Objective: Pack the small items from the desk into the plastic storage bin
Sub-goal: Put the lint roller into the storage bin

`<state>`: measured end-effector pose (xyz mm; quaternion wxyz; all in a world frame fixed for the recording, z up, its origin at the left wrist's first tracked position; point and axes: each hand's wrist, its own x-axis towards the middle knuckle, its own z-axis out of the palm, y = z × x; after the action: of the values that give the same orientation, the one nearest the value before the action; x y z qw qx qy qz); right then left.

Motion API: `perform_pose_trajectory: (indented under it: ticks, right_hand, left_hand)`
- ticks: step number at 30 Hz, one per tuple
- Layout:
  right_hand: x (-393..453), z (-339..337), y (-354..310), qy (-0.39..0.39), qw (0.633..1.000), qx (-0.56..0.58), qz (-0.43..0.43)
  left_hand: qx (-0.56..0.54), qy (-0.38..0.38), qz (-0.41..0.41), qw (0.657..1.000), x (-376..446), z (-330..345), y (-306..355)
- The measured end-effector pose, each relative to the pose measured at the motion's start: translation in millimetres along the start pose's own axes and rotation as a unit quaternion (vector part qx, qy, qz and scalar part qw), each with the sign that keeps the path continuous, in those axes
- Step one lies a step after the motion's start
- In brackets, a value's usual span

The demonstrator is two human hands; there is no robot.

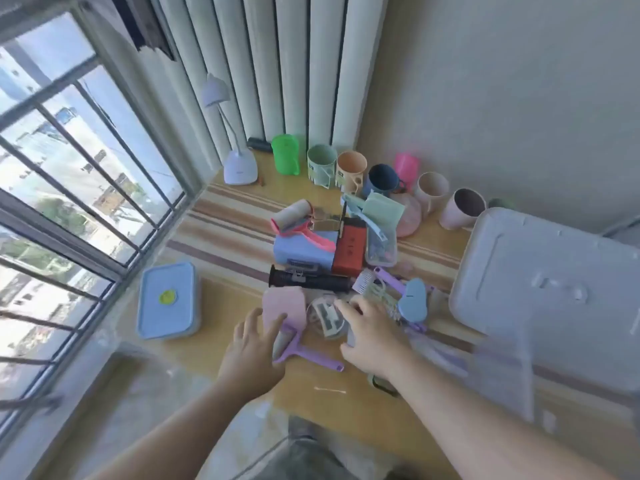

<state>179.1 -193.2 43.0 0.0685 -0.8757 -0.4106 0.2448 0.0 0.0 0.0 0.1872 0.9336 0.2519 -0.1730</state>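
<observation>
Both hands (pixel 308 337) blurred over desk clutter (pixel 332 317), grip unclear

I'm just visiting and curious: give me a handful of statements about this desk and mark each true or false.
1. The left hand lies on a lint roller with a purple handle. True.
2. The blue flat container by the window has its lid off. False: its lid, with a yellow-green centre, is on.
3. A row of cups stands along the back of the desk. True.
4. The grey storage bin sits left of the pile. False: it is on the right, lid closed.
5. The desk lamp stands beside the right hand. False: it stands at the far back, near the window.
</observation>
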Motion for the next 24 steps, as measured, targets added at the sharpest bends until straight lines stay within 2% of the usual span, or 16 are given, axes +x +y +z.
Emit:
perform_pose_trajectory:
  ticks: [1,5,8,11,16,20,22,24]
  right_hand:
    - [7,7,-3,-0.015,1.0,0.002,0.008]
    - [25,32,-7,-0.037,0.998,0.013,0.042]
    - [37,46,-8,-0.008,0.998,-0.004,0.056]
    - [47,50,-11,-0.004,0.997,-0.018,0.069]
    - [40,38,-9,-0.004,0.998,0.003,0.064]
    - [15,22,-8,0.008,0.998,0.054,-0.007]
    - [3,19,-11,0.018,0.997,0.061,-0.042]
    - [-1,16,-16,0.045,0.996,0.061,-0.051]
  left_hand:
    - [0.009,-0.021,0.016,1.0,7,2,-3]
    - [0.04,0.001,0.043,0.998,28,19,-4]
    - [0.054,0.037,0.028,0.997,35,32,-9]
    - [0.041,0.025,0.006,0.999,38,31,-8]
    - [-0.071,-0.018,0.038,0.997,34,-6,-1]
    - [-0.156,-0.065,0.034,0.985,34,-54,7]
    - [-0.248,-0.068,0.028,0.966,41,-77,13]
    - [-0.357,-0.092,0.028,0.929,50,-94,20]
